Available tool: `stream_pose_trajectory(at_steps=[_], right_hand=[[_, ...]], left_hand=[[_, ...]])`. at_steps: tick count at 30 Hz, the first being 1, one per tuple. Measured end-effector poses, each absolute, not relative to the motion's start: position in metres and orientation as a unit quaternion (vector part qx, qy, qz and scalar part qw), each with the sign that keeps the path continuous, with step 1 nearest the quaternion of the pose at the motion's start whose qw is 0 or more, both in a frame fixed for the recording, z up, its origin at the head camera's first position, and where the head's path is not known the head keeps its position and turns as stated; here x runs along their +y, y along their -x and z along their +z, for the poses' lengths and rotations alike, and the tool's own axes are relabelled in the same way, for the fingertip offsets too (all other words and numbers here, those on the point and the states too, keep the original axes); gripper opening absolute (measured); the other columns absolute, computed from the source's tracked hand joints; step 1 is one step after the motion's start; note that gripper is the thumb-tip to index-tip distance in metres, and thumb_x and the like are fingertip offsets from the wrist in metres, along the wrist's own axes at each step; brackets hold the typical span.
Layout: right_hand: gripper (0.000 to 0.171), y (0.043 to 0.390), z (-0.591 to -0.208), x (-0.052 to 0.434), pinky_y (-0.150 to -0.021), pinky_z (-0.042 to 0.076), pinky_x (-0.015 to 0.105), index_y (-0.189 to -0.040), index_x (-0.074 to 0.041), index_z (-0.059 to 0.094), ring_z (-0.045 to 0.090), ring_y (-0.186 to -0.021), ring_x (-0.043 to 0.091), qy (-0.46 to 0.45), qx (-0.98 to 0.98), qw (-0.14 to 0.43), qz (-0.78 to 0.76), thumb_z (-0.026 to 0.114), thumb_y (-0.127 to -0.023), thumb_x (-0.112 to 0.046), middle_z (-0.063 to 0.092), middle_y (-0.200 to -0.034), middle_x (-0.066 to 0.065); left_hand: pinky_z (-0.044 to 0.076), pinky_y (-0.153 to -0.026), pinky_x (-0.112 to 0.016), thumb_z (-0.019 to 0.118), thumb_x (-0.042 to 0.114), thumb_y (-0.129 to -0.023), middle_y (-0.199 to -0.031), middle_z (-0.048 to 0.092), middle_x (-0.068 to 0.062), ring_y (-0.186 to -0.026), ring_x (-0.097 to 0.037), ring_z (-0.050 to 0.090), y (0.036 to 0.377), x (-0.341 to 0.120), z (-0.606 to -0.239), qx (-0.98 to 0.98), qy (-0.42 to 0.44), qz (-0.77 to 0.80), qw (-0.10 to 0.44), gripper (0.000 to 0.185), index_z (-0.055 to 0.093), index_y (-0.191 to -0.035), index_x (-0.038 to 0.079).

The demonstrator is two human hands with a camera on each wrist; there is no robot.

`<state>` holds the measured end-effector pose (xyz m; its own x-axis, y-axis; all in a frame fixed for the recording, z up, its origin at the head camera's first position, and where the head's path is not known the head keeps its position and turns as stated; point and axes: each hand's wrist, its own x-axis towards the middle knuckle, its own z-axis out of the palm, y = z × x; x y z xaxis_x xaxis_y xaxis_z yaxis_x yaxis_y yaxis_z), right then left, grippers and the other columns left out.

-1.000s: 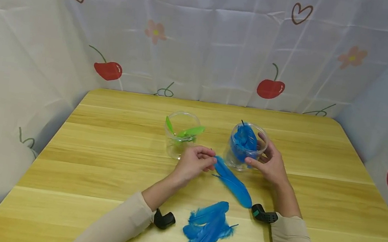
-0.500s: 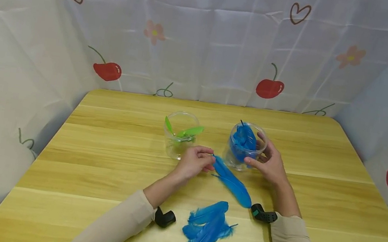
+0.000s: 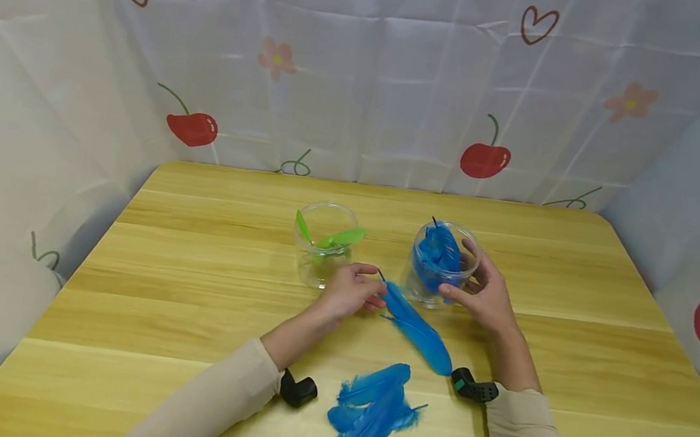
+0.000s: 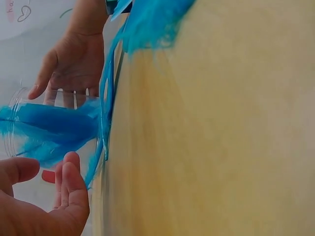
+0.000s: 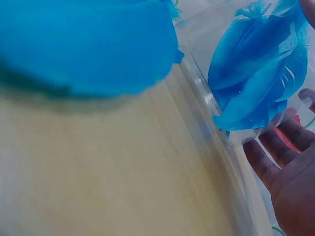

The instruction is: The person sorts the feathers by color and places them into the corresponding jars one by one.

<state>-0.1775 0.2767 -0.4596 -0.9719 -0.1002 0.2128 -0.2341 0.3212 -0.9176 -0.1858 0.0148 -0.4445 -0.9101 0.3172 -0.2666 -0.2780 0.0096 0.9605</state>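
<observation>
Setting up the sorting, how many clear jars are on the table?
2. The jar with green feathers stands left of the left hand; the jar with blue feathers is held by the right hand.

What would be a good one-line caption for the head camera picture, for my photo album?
Left hand pinches a blue feather by its quill while the right hand holds a clear jar of blue feathers.

Long blue feather [image 3: 418, 330], slanted beside feather-filled clear jar [image 3: 440, 265]
</observation>
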Motion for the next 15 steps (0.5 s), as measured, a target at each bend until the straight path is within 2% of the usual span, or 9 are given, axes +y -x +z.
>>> stream_pose_trajectory(at_steps=[7,15], right_hand=[[0.084,0.1772,-0.4593,0.277,-0.104,0.035,0.062,-0.156,-0.012,0.027,0.039,-0.135,0.045,-0.102,-0.809,0.06,0.576,0.073,-0.087,-0.004,0.041,-0.15,0.024],[0.083,0.178,-0.4591,0.2761,-0.104,0.035,0.062,-0.155,-0.006,0.027,0.04,-0.135,0.045,-0.107,-0.804,0.061,0.581,0.073,-0.086,-0.003,0.042,-0.149,0.024]], left_hand=[[0.057,-0.067,-0.029,0.06,0.006,-0.095,-0.103,0.07,-0.021,-0.068,-0.017,0.068,0.1887,0.018,-0.4459,0.666,-0.002,0.707,0.236,0.053,0.04,-0.142,-0.007],[0.056,-0.063,-0.027,0.06,0.006,-0.097,-0.093,0.07,-0.018,-0.066,-0.017,0.069,0.1927,0.0235,-0.4465,0.649,0.018,0.716,0.255,0.061,0.03,-0.148,-0.007]])
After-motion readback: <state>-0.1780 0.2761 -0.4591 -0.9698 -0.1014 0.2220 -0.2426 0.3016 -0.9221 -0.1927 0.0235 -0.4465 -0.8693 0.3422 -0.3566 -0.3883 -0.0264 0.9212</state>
